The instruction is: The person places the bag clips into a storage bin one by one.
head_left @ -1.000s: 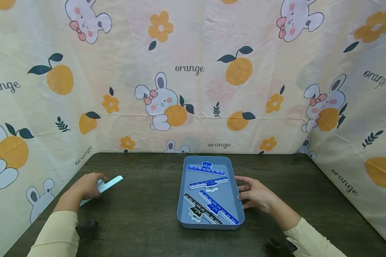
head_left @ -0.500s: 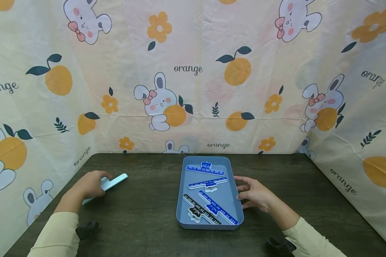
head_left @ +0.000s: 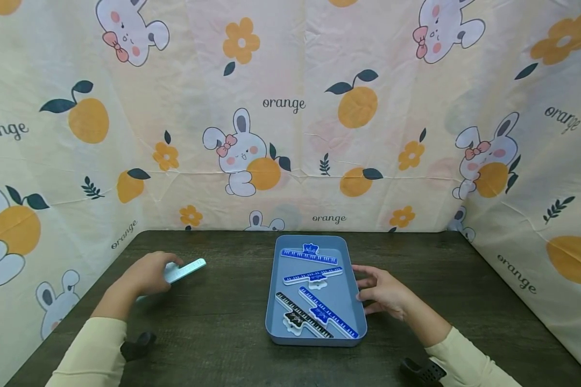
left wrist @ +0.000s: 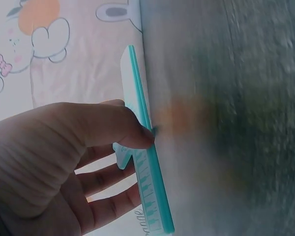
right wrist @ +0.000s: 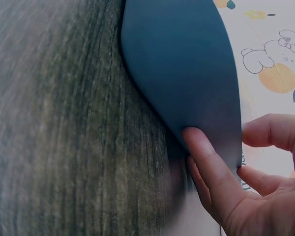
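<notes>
My left hand (head_left: pixel 150 277) pinches a turquoise clip (head_left: pixel 188 270) with a piano-key pattern, held over the left part of the table. In the left wrist view, the thumb presses the clip's (left wrist: pixel 155 191) long edge while the other fingers lie behind it. Over on the right, my right hand (head_left: pixel 387 294) touches the side of a blue-grey tray (head_left: pixel 314 342) with its fingers spread along the wall. The right wrist view shows the fingertips (right wrist: pixel 199 140) against the tray's outer wall (right wrist: pixel 187 64). Three blue clips and one black clip (head_left: pixel 306 316) lie inside.
A dark wood-grain table (head_left: pixel 222 322) lies under everything. Behind it and along both sides hangs a cream cloth (head_left: pixel 300 145) printed with rabbits and oranges. A black wrist strap part (head_left: pixel 137 346) shows beside the left sleeve.
My left hand has moved right and slightly away from me, carrying the turquoise clip toward the tray. The right hand and the tray have stayed in place.
</notes>
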